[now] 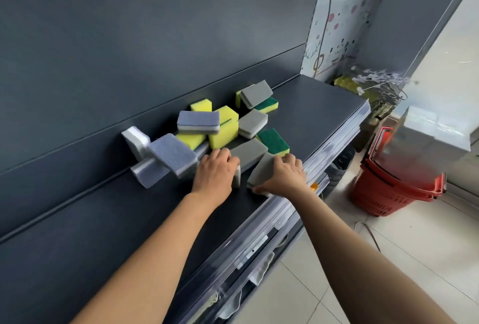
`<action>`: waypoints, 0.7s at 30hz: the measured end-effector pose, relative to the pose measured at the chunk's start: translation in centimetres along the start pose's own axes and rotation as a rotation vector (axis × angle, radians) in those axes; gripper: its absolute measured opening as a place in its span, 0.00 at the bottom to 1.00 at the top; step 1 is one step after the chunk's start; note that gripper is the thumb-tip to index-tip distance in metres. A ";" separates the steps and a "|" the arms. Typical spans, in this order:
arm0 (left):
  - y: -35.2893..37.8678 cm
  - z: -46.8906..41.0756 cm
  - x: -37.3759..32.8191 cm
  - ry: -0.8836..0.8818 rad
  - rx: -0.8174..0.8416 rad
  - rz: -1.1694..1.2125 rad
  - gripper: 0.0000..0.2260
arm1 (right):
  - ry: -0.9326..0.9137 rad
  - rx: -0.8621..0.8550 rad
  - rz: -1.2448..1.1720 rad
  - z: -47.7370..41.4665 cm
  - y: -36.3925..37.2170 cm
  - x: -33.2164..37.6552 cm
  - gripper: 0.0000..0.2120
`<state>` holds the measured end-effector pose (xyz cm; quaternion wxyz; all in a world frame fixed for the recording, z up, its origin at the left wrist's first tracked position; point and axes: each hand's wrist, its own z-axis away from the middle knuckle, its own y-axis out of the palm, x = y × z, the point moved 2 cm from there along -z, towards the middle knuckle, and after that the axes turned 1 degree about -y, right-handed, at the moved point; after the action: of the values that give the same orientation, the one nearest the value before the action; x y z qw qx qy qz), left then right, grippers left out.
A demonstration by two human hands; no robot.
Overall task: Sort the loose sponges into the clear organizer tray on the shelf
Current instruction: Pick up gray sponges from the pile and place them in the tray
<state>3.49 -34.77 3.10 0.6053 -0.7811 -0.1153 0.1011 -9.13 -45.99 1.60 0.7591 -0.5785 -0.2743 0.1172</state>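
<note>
Centre frame: left hand [216, 171] grips upper grey sponge [250, 154], right hand [285, 174] lower grey sponge [260, 172]; lift both straight, clear of the pile [223, 129].

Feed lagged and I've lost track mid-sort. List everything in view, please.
grey sponges: at least four, grey, pile's right and near side
lilac-grey sponges: three, lilac-grey, pile's left
yellow sponges: about four, yellow, pile's middle
green-topped sponges: two, yellow underneath, pile's right
white sponge: one, white, upright at pile's far left
shelf: one, dark grey
clear plastic strip: shelf's front edge
shopping baskets: stacked, red, floor at right
left hand: pile's near edge, grip unclear
right hand: gripping a grey sponge
</note>
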 end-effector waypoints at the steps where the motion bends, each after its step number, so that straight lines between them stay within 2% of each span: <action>1: 0.0 0.1 0.0 -0.013 -0.004 0.012 0.16 | -0.017 0.030 -0.013 -0.2 0.2 -0.2 0.49; 4: -0.3 0.6 0.6 -0.045 -0.044 0.057 0.13 | -0.069 0.054 -0.025 -0.4 0.8 -0.3 0.56; 6: -0.6 1.0 1.0 -0.083 -0.064 0.105 0.13 | -0.087 0.075 -0.020 -0.5 1.1 0.0 0.56; 11: -1.4 2.7 1.8 -0.207 -0.120 0.252 0.14 | -0.176 0.088 -0.046 -0.7 1.2 1.2 0.39; 16: -2.7 4.9 2.9 -0.439 -0.192 0.519 0.16 | -0.276 0.102 -0.343 0.2 1.5 3.0 0.34; 21: -4.5 8.7 4.0 -0.608 -0.352 0.654 0.12 | -0.361 -0.041 -0.605 2.3 1.1 5.0 0.18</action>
<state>4.44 -24.46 5.24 0.3391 -0.8021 -0.0505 0.4889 -6.09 -41.32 2.38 0.6869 -0.4561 -0.5655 -0.0181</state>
